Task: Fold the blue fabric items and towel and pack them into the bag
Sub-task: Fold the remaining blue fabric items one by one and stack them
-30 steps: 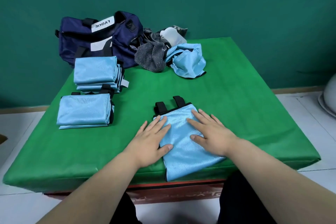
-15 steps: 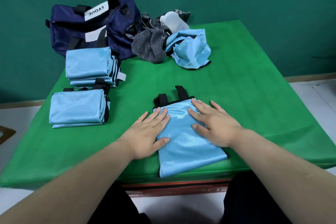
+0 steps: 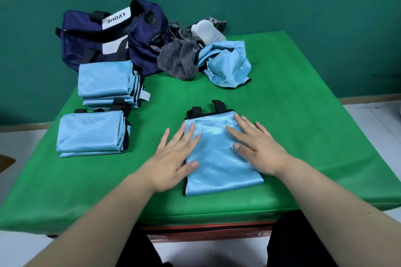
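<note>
A folded light-blue fabric item (image 3: 217, 158) with black straps lies near the front of the green table (image 3: 293, 136). My left hand (image 3: 173, 158) lies flat, fingers straight, on its left edge. My right hand (image 3: 258, 147) presses flat on its right side. Two stacks of folded blue items (image 3: 104, 81) (image 3: 91, 134) sit at the left. A crumpled blue item (image 3: 225, 65) and a grey striped towel (image 3: 180, 60) lie at the back. The navy bag (image 3: 112, 34) stands at the back left.
A white plastic bottle (image 3: 207, 31) lies behind the towel. A green wall runs behind the table. White floor tiles show at the left and right of the table.
The folded item has slid a little further onto the table from its front edge, with both hands still flat on it. The camera view shifted.
</note>
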